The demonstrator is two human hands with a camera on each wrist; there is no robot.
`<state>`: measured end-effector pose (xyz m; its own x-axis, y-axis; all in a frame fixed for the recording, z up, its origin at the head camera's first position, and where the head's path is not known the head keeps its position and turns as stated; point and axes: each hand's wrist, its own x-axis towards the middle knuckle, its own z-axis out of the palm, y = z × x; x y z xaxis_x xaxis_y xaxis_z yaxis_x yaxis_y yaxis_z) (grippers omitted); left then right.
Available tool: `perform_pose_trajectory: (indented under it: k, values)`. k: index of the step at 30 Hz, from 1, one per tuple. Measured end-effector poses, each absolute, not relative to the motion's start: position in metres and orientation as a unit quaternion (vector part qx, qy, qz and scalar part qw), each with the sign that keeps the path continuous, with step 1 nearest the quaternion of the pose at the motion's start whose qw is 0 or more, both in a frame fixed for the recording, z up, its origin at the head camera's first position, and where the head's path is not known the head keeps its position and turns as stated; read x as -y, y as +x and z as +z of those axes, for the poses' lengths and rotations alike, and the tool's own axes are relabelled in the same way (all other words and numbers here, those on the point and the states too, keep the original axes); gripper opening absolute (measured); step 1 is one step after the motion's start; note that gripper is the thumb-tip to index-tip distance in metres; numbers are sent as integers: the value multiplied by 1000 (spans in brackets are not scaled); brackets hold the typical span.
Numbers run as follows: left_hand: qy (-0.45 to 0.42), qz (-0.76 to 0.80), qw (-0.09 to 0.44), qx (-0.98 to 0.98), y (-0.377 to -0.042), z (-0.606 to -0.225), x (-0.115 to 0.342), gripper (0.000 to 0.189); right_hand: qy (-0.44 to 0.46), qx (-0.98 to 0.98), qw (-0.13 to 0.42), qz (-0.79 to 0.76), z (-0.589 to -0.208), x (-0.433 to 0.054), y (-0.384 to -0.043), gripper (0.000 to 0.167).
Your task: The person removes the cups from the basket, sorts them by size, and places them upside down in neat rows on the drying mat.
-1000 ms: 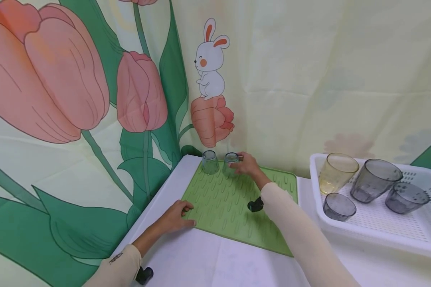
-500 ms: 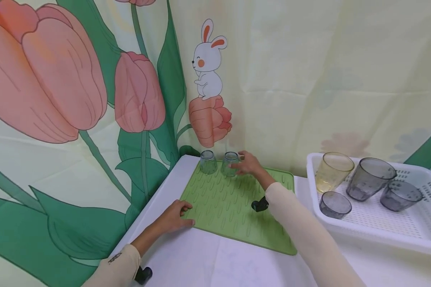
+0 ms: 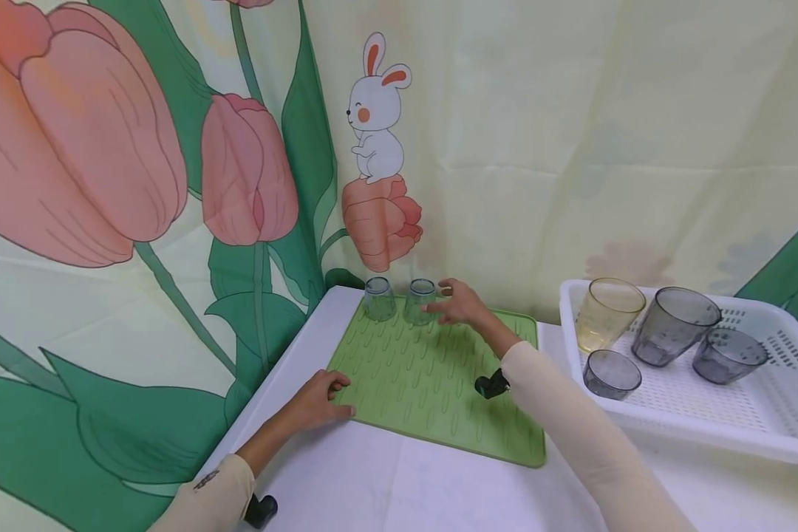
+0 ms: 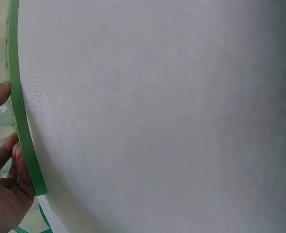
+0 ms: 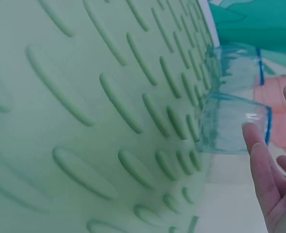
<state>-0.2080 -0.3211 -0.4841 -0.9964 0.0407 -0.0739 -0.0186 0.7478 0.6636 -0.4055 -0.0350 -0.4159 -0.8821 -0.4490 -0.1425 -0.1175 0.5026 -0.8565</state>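
- I see the right hand [image 3: 462, 304], fingers loosely spread, beside a glass [image 3: 417, 304]; contact unclear.
- Left hand [image 3: 315, 403]: fingers relaxed, touching green mat [image 3: 432, 391].
- Glass stands at mat's far edge, near a second glass [image 3: 378, 301].

No lettering, label, brand or number can be read in any view; the left sleeve [image 3: 202, 504] bears a small dark mark [image 3: 206, 479] (too small to make out).

A white basket [image 3: 705, 432] holds 4 glasses [image 3: 674, 325] before a curtain [image 3: 539, 111] printed with tulips [image 3: 249, 174] and 1 rabbit [image 3: 377, 140].
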Motion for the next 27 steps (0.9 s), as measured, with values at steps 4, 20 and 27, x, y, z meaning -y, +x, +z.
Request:
perform_pose_trajectory:
  k: [4,20,27]
  values:
    - [3,347,42,-937,-209,-481,318,51,-175,-843,171,-479,-407,24,-395,83]
    - [13,336,49,-940,-209,-482,317,52,-206,-843,151,-473,-380,-26,-343,68]
    - [13,326,46,-944,-209,-482,314,51,-256,-829,141,-476,-383,-52,-316,65]
